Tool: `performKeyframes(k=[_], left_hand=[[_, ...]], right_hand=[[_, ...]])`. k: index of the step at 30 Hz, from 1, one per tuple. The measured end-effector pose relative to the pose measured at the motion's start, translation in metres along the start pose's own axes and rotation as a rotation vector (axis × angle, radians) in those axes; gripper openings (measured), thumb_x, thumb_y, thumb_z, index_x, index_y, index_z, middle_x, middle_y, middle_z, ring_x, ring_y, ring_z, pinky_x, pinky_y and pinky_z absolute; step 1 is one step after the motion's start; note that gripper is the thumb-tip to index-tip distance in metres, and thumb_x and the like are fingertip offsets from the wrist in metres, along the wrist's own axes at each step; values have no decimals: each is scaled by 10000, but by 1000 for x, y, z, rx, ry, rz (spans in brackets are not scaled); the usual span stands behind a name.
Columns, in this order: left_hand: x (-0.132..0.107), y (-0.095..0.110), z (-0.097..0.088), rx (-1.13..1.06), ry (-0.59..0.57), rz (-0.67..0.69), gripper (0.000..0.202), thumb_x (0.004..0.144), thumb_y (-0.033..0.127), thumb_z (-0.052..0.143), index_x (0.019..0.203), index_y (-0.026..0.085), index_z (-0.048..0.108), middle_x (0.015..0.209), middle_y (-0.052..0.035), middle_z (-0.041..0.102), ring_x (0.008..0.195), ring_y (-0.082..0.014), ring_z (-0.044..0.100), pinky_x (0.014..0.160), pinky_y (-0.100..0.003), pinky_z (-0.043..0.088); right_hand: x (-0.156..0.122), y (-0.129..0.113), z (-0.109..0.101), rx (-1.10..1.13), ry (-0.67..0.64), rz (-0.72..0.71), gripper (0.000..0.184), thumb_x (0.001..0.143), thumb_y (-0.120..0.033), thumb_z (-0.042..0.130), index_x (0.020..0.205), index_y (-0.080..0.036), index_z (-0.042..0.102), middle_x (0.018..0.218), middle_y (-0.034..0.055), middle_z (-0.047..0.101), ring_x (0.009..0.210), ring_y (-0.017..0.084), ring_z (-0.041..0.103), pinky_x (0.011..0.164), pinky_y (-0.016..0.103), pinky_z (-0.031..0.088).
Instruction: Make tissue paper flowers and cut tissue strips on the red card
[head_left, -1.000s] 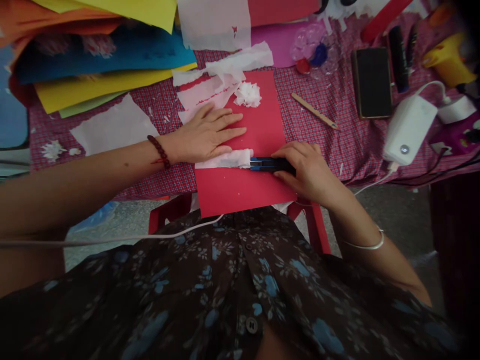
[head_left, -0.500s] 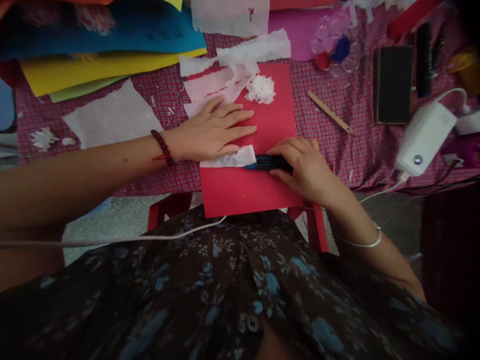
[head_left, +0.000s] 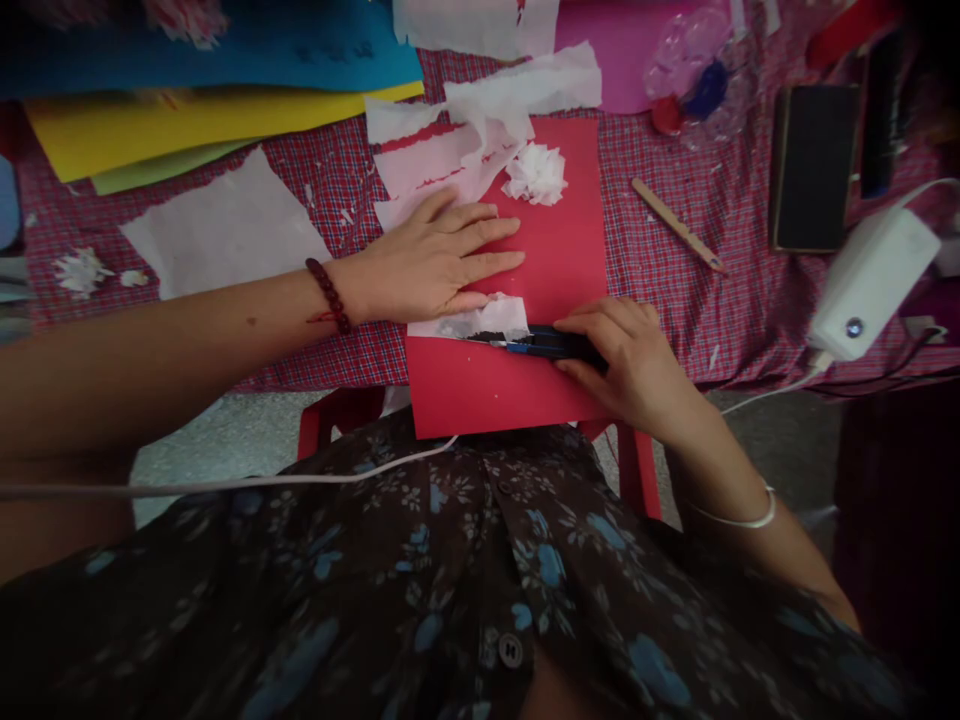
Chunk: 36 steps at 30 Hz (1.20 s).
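My left hand (head_left: 450, 255) lies flat with its fingers spread, over a red sheet (head_left: 495, 390) and the upper edge of a small folded strip of white tissue paper (head_left: 495, 318). My right hand (head_left: 626, 360) is closed around the dark handle of a utility knife (head_left: 555, 342). The knife's blade points left and lies along the lower edge of the white strip. Above my fingers, a crumpled white paper flower (head_left: 535, 174) rests on the red sheet. Torn white tissue pieces (head_left: 487, 115) overlap the sheet's top left corner.
A wooden pencil (head_left: 679, 226) lies right of the red sheet. Further right are a dark phone (head_left: 814, 168) and a white power bank (head_left: 874, 280) with cables. White paper (head_left: 225, 230) and scraps lie left; blue (head_left: 300, 50) and yellow (head_left: 225, 120) sheets are at the back.
My right hand has turned the knife slightly; its blade now shows along the strip's lower edge, with the handle a little lower. My left hand stays put on the paper. The view has shifted slightly.
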<state>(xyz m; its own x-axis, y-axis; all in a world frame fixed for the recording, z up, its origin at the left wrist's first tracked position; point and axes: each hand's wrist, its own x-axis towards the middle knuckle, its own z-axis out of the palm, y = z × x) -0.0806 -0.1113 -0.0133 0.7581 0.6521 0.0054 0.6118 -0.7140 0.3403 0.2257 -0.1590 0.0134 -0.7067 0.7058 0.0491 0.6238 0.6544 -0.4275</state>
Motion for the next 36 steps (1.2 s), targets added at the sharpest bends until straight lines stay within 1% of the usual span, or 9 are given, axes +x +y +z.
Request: performKeyframes(k=[5, 9, 14, 18, 21, 24, 27, 31, 36], left_hand=[[2, 0, 0, 14, 1, -3, 585, 1026, 427, 548, 1561, 206, 466, 1694, -111, 371, 1548, -352, 309, 1273, -634, 119], [2, -1, 0, -9, -1, -20, 592, 1008, 418, 565, 1559, 226, 464, 1688, -91, 386, 1541, -332, 304, 1275, -639, 122], [0, -4, 4, -20, 34, -8, 559, 1026, 445, 515, 1554, 269, 464, 1694, -65, 388, 1547, -305, 312, 1283, -623, 122], [0, -3, 5, 35, 60, 6, 542, 1037, 440, 510, 1546, 254, 503, 1680, -83, 417, 1555, -322, 337, 1280, -590, 157], [0, -2, 4, 31, 68, 0, 525, 1041, 424, 507, 1539, 257, 522, 1676, -81, 424, 1559, -330, 348, 1281, -573, 164], [0, -2, 4, 10, 70, 7, 532, 1047, 436, 501, 1546, 252, 514, 1683, -86, 412, 1558, -329, 346, 1283, -584, 149], [0, -1, 3, -10, 64, 11, 527, 1053, 419, 495, 1547, 237, 503, 1686, -94, 403, 1549, -317, 342, 1284, -589, 131], [1, 2, -1, -100, 42, -29, 512, 1021, 413, 543, 1506, 251, 529, 1669, -57, 433, 1534, -292, 346, 1288, -599, 108], [3, 3, -3, -205, 54, -99, 491, 938, 408, 649, 1418, 321, 599, 1598, -2, 528, 1496, -273, 389, 1298, -586, 125]], right_hand=[[7, -1, -2, 35, 5, 5, 258, 967, -267, 618, 1207, -192, 678, 1142, 145, 726, 1051, 351, 669, 867, 519, 490], [16, -3, -3, 23, -18, -4, 259, 962, -254, 633, 1208, -182, 674, 1150, 146, 725, 1059, 356, 673, 863, 510, 475], [25, -5, 0, 17, -23, -32, 266, 949, -220, 650, 1210, -173, 666, 1168, 140, 725, 1073, 345, 674, 881, 494, 461], [31, -7, 2, 31, -27, -53, 274, 947, -212, 649, 1219, -192, 660, 1175, 128, 726, 1082, 340, 669, 885, 484, 461], [34, -7, 3, 36, -33, -75, 268, 949, -223, 650, 1217, -199, 658, 1165, 124, 728, 1074, 338, 672, 879, 482, 467], [28, -9, 4, 36, -53, -89, 261, 956, -254, 658, 1211, -201, 652, 1156, 125, 727, 1063, 336, 674, 872, 481, 483], [14, -11, 5, 52, -46, -85, 254, 972, -275, 652, 1214, -202, 643, 1145, 126, 727, 1044, 324, 679, 862, 478, 504], [-2, -13, 4, 69, -27, -36, 268, 982, -276, 639, 1243, -215, 631, 1153, 128, 720, 1060, 320, 679, 888, 497, 518], [3, -14, 0, 79, -54, 19, 261, 976, -287, 632, 1236, -270, 643, 1162, 109, 727, 1083, 334, 674, 911, 528, 516]])
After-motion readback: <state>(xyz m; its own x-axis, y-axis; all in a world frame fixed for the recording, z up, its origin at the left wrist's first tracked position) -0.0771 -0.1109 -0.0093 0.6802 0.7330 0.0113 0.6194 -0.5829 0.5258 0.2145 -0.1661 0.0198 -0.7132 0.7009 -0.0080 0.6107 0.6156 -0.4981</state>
